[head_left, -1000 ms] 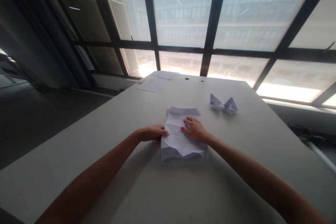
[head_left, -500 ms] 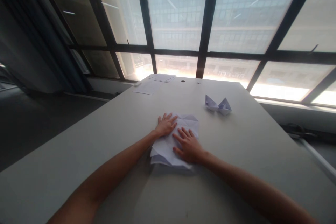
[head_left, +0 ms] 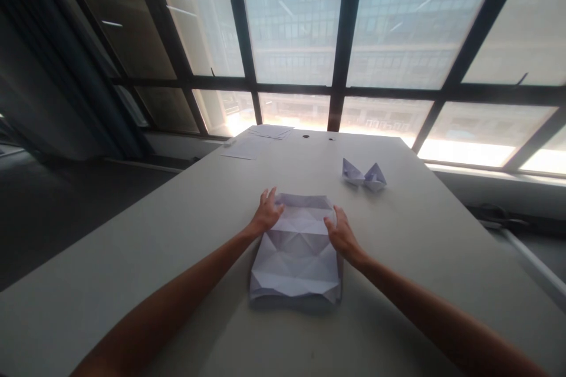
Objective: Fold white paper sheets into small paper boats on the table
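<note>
A creased white sheet of paper (head_left: 300, 256) lies before me on the table, with raised folded edges and a lattice of fold lines. At its upper left edge is my left hand (head_left: 266, 212), thumb over the paper's inner side and fingers along the outside. My right hand (head_left: 344, 237) has the opposite edge between thumb and fingers. Beyond the right hand stands a folded white paper piece (head_left: 363, 178) with two pointed ends, touched by neither hand.
The white table (head_left: 177, 235) stretches toward large dark-framed windows (head_left: 296, 88). Several flat paper sheets (head_left: 270, 131) lie at its far left. Two small dark spots (head_left: 306, 136) mark the far end. A dark curtain (head_left: 57, 65) hangs on the left.
Both hands were pressing flat on the folded paper; now they hold its two sides, farther apart. The paper has opened up, showing its creased inside.
</note>
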### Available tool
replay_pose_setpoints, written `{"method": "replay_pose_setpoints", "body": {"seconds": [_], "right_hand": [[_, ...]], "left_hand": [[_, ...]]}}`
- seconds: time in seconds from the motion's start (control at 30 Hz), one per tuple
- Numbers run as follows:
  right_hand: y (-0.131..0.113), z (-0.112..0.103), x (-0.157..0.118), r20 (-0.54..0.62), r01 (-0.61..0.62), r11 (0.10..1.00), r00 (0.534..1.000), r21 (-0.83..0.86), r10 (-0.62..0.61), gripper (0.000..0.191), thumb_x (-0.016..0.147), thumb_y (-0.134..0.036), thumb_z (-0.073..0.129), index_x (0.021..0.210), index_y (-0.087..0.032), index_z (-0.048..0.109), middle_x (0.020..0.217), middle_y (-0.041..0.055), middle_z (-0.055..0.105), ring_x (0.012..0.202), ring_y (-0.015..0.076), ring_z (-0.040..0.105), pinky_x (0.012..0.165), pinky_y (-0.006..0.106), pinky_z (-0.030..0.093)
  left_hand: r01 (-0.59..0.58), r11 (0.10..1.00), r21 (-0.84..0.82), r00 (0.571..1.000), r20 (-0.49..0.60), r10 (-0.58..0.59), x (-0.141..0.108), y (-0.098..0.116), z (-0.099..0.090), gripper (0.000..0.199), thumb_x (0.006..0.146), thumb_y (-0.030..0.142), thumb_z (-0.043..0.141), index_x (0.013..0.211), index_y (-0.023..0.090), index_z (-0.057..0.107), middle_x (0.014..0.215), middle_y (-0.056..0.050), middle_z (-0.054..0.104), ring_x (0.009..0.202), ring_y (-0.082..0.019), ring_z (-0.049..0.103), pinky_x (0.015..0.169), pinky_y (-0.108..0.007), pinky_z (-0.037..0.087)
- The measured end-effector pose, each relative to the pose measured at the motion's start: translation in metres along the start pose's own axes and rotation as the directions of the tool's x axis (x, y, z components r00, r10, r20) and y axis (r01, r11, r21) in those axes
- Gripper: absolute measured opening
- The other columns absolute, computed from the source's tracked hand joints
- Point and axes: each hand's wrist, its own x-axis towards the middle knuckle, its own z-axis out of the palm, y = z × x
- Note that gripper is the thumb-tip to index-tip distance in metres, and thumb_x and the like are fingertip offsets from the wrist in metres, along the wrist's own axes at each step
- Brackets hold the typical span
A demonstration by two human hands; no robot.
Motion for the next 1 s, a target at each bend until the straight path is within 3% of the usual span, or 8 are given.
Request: {"method": "replay_pose_setpoints", "body": {"seconds": [0.17, 0.3, 0.4, 0.5, 0.6, 0.73, 0.83, 1.0], "right_hand": [[0.000, 0.004, 0.027, 0.122, 0.094, 0.991, 0.987, 0.092, -0.105, 0.066, 0.095, -0.044, 0.039, 0.153, -0.012, 0.033, 0.156, 0.0158, 0.037, 0.146, 0.0266, 0.031, 0.119, 0.046, 0.025], [-0.003, -0.002, 0.027, 0.016, 0.161, 0.986, 0.987, 0.053, -0.162, 0.057, 0.096, -0.037, 0.035, 0.148, -0.013, 0.041, 0.154, 0.0153, 0.040, 0.145, 0.0239, 0.034, 0.118, 0.045, 0.027], [-0.003, -0.011, 0.007, -0.013, 0.252, 0.968, 0.968, -0.006, -0.252, 0.050, 0.095, -0.031, 0.038, 0.141, -0.015, 0.051, 0.151, 0.0143, 0.045, 0.143, 0.0231, 0.036, 0.118, 0.045, 0.028], [-0.004, -0.014, -0.022, 0.237, 0.445, 0.888, 0.881, -0.119, -0.410, 0.042, 0.094, -0.033, 0.046, 0.133, -0.023, 0.059, 0.152, 0.0099, 0.045, 0.144, 0.0242, 0.033, 0.118, 0.047, 0.028], [-0.007, -0.009, -0.044, 0.423, 0.512, 0.813, 0.825, -0.276, -0.376, 0.058, 0.093, -0.042, 0.053, 0.146, -0.020, 0.048, 0.159, 0.0146, 0.031, 0.149, 0.0298, 0.022, 0.120, 0.051, 0.020], [-0.014, 0.010, -0.052, 0.428, 0.471, 0.799, 0.852, -0.374, -0.302, 0.080, 0.093, -0.058, 0.047, 0.155, -0.011, 0.030, 0.162, 0.0203, 0.018, 0.151, 0.0345, 0.009, 0.120, 0.056, 0.012], [-0.026, 0.028, -0.050, 0.368, 0.418, 0.820, 0.887, -0.390, -0.278, 0.080, 0.094, -0.059, 0.043, 0.155, -0.010, 0.028, 0.162, 0.0211, 0.018, 0.151, 0.0370, 0.007, 0.119, 0.059, 0.009], [-0.050, 0.045, -0.047, 0.334, 0.416, 0.825, 0.895, -0.382, -0.296, 0.073, 0.095, -0.050, 0.045, 0.155, -0.011, 0.030, 0.162, 0.0221, 0.018, 0.150, 0.0402, 0.008, 0.116, 0.063, 0.011]], "left_hand": [[-0.023, 0.996, -0.081, 0.999, 0.036, 0.026, 0.003, -0.003, 0.001, 0.071, 0.086, 0.020, 0.051, 0.152, 0.010, 0.029, 0.157, -0.017, 0.030, 0.149, -0.027, 0.022, 0.122, -0.039, 0.020], [-0.058, 0.998, -0.012, 0.998, 0.000, 0.058, 0.002, 0.001, -0.005, 0.074, 0.084, 0.019, 0.053, 0.152, 0.008, 0.028, 0.159, -0.019, 0.024, 0.150, -0.030, 0.017, 0.122, -0.043, 0.021], [-0.176, 0.977, 0.121, 0.984, -0.019, 0.179, -0.015, 0.015, -0.012, 0.073, 0.087, 0.021, 0.051, 0.154, 0.009, 0.027, 0.163, -0.019, 0.011, 0.151, -0.033, 0.010, 0.121, -0.048, 0.018], [-0.256, 0.947, 0.195, 0.956, 0.193, 0.219, -0.041, 0.035, -0.008, 0.061, 0.094, 0.034, 0.047, 0.152, 0.022, 0.036, 0.164, -0.014, 0.014, 0.149, -0.042, 0.010, 0.116, -0.063, 0.013], [-0.218, 0.963, 0.157, 0.884, 0.450, 0.127, -0.055, 0.047, 0.002, 0.065, 0.096, 0.052, 0.044, 0.155, 0.029, 0.031, 0.164, -0.014, 0.014, 0.148, -0.047, 0.005, 0.109, -0.073, 0.010], [-0.232, 0.961, 0.149, 0.846, 0.519, 0.124, -0.034, 0.047, 0.006, 0.063, 0.095, 0.056, 0.044, 0.153, 0.034, 0.034, 0.165, -0.011, 0.009, 0.148, -0.046, -0.002, 0.107, -0.076, 0.005], [-0.180, 0.972, 0.150, 0.814, 0.578, 0.062, -0.005, 0.052, 0.003, 0.055, 0.098, 0.049, 0.040, 0.152, 0.037, 0.036, 0.165, -0.009, 0.010, 0.148, -0.047, 0.002, 0.104, -0.079, 0.005], [-0.032, 0.959, 0.283, 0.890, 0.444, -0.101, 0.019, 0.071, 0.019, 0.062, 0.094, 0.054, 0.045, 0.152, 0.039, 0.034, 0.165, -0.008, 0.006, 0.147, -0.050, -0.002, 0.101, -0.082, 0.002]]}}
